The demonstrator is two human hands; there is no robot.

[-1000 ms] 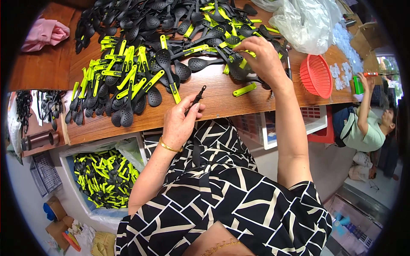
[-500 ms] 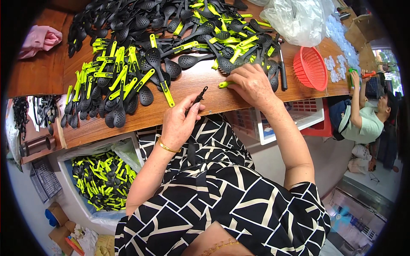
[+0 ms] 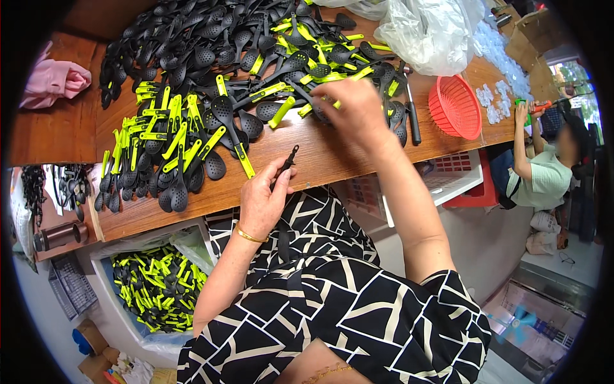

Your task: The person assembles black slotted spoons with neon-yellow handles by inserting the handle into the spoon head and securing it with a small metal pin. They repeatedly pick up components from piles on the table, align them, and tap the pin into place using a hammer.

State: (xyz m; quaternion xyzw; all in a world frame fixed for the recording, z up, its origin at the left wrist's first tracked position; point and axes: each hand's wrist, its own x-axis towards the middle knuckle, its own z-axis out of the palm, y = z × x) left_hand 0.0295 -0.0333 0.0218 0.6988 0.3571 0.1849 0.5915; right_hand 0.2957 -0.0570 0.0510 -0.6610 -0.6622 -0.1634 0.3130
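My left hand [image 3: 263, 203] is closed around a slim black shaft [image 3: 289, 160] with a holed tip, just off the table's near edge. The shaft's other end is hidden in the hand. To its right, my right hand [image 3: 359, 115] is over the table at the near side of the pile, its fingers smeared by motion. A lime-green handle piece [image 3: 282, 112] shows left of that hand, separate from it; whether it lies on the table I cannot tell. Black slotted spoons with lime-green handles [image 3: 181, 165] lie heaped at the left.
A large pile of black spoon parts [image 3: 203, 56] covers the far table. At the right are a hammer [image 3: 412, 115], a red basket [image 3: 455, 107] and clear plastic bags [image 3: 425, 35]. A lined bin [image 3: 157, 288] of green-and-black pieces stands below left. Another person [image 3: 543, 173] works at far right.
My right hand has let go of the green handle piece, which is now farther left and away, and has moved slightly left. My left hand still holds the black shaft, a little lower.
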